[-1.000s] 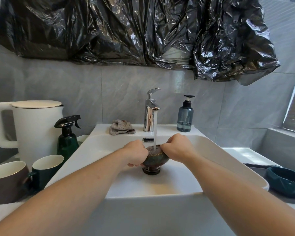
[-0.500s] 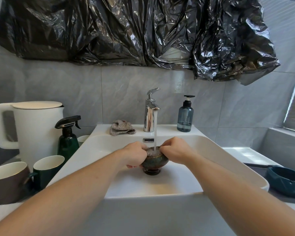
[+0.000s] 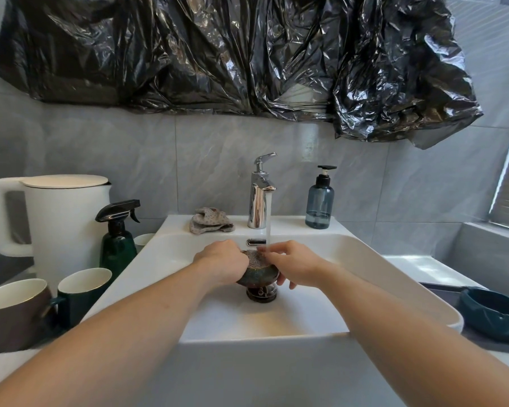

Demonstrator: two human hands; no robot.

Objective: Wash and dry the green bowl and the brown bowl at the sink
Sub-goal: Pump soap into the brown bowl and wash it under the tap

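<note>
Running from the tap (image 3: 259, 198), water (image 3: 268, 218) falls into the brown bowl (image 3: 254, 273) held over the middle of the sink (image 3: 365, 259). The left hand (image 3: 222, 264) grips the bowl's left side; the right hand (image 3: 296, 267) curls loosely at its right rim. The green bowl (image 3: 494, 314) sits on the counter's right edge.

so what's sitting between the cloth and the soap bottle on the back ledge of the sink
In the head view, the chrome tap stands between the cloth and the soap bottle, water running.
</note>
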